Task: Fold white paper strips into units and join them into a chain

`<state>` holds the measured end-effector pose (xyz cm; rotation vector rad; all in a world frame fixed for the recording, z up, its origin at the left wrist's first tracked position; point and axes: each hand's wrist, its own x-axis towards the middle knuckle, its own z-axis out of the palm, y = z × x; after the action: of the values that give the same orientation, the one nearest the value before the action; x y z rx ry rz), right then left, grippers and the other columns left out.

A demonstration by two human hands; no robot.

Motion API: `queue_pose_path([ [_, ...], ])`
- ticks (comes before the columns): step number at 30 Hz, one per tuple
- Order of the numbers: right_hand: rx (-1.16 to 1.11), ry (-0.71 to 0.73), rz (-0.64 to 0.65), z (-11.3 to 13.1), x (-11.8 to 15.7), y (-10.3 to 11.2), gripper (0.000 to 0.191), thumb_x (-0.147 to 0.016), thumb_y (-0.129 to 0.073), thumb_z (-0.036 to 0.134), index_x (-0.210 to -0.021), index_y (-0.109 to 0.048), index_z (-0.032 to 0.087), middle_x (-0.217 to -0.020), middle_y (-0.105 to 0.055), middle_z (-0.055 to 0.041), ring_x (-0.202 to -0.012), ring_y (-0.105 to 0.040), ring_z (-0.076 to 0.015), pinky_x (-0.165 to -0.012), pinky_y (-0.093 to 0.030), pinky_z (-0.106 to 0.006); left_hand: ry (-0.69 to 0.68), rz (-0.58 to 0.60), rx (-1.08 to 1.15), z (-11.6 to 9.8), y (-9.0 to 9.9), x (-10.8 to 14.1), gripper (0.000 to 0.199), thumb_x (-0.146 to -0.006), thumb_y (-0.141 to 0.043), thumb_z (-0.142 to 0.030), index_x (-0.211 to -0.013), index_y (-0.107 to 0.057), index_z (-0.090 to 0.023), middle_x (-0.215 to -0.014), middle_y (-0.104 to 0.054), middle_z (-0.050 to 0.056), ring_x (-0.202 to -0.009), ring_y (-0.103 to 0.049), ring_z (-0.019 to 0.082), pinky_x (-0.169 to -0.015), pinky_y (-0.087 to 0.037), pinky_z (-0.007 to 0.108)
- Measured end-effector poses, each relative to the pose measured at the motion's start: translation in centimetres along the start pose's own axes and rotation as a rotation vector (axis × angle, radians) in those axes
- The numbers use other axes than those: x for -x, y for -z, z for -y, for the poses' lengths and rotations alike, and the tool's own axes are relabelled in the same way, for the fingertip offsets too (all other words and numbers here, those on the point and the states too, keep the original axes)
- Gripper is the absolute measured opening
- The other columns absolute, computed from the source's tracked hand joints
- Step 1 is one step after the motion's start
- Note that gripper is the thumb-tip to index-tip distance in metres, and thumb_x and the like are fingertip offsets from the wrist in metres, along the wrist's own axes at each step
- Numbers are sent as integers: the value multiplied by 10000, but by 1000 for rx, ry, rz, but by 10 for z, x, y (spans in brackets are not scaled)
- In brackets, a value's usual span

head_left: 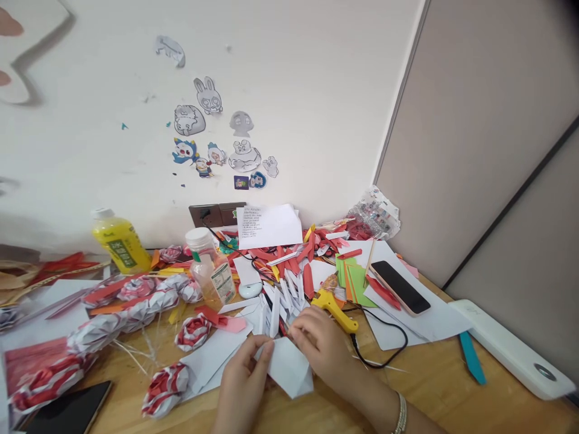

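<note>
Near the table's front edge, both my hands hold a white sheet of paper with folded edges. My left hand pinches its left side between thumb and fingers. At its upper right, my right hand has its fingers closed on the paper, and the fingertips are partly hidden. Just beyond the hands lies a heap of folded white paper strips. A yellow hot glue gun rests right behind my right hand. To the left of my left hand sit red-and-white paper roses.
Behind stand a yellow drink bottle and a clear empty bottle. Red paper strips pile by the wall. At right are a phone, green paper and a long white device. Another phone lies front left. A black cord loops rightward.
</note>
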<state>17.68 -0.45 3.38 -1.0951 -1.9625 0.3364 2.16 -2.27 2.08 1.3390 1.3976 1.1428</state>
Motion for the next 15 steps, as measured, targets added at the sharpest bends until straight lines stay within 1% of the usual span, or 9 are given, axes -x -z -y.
queue_pose_path([
  [1,30,-11,-67,2,0,4,218,-847,-400,193,-658,-505,165,-625,-521,-8,-630,-467,-133,-584,-325,-241,34,-21,82,1,0,-2,205,-688,-563,-391,-699,-593,-188,-479,-579,-43,-430,-493,138,-430,-397,222],
  [2,63,-4,-103,4,1,8,239,-854,-377,201,-655,-503,165,-590,-504,-6,-587,-451,-131,-557,-312,-245,60,-38,168,2,0,-4,209,-667,-589,-389,-701,-589,-183,-458,-578,-48,-420,-497,134,-428,-402,220],
  [3,97,32,-89,6,2,11,252,-857,-357,205,-658,-506,166,-558,-488,-2,-550,-435,-129,-533,-298,-249,82,-50,253,2,0,-5,211,-641,-620,-377,-697,-587,-177,-450,-586,-49,-416,-502,129,-430,-407,217],
  [6,226,269,122,13,8,12,244,-849,-341,191,-708,-539,173,-530,-495,-10,-512,-421,-139,-499,-273,-265,183,-94,481,0,-2,-7,211,-560,-704,-305,-657,-581,-163,-472,-609,-53,-402,-507,101,-439,-419,203],
  [7,272,345,191,15,10,10,234,-845,-344,174,-742,-554,174,-554,-519,-22,-529,-435,-146,-501,-275,-268,220,-102,548,-2,-3,-6,207,-548,-716,-280,-647,-577,-162,-488,-615,-54,-415,-521,99,-452,-429,203],
  [8,307,386,226,17,11,7,234,-844,-343,149,-771,-564,173,-586,-543,-33,-550,-451,-152,-503,-281,-269,245,-105,610,-3,-4,-5,199,-550,-718,-263,-639,-572,-163,-503,-622,-52,-436,-537,101,-468,-439,205],
  [10,323,401,239,20,12,0,229,-845,-345,128,-855,-570,170,-665,-579,-53,-603,-475,-164,-522,-305,-272,258,-95,703,-5,-5,-2,173,-572,-708,-242,-622,-561,-164,-506,-623,-48,-465,-552,105,-486,-445,207],
  [11,314,385,238,21,12,-2,223,-844,-352,130,-893,-566,169,-706,-588,-59,-632,-482,-172,-540,-321,-276,248,-87,733,-5,-5,0,159,-589,-697,-235,-615,-558,-164,-497,-616,-47,-469,-547,102,-484,-438,201],
  [15,262,332,211,21,9,-3,214,-837,-389,166,-994,-535,171,-886,-588,-73,-751,-478,-199,-635,-362,-310,220,-59,773,-3,-4,3,156,-624,-672,-234,-578,-545,-156,-466,-576,-46,-453,-496,84,-462,-390,183],
])
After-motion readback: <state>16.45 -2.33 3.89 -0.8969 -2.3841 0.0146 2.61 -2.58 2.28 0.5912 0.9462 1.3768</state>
